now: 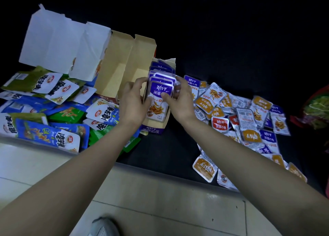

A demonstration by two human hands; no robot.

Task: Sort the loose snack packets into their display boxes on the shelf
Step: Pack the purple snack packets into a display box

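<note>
Looks like a small shop, seen down at a low dark shelf (160, 152) above a pale tiled floor (160, 209). Heaped with dozens of identical branded snack packets (249, 114) in purple, orange and red, with bigger blue and green packs (53, 134) alongside and torn-open display cartons (114, 63) standing among them.

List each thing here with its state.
Purple display box, open, packets standing inside.
Purple packets, upright in a row, held from both sides.
Left hand, grips purple packets.
Right hand, grips purple packets.
Brown box, open, flap raised.
White box, open, flaps raised.
Small loose packets, scattered on the shelf.
Green and blue packets, heaped loose.
</note>
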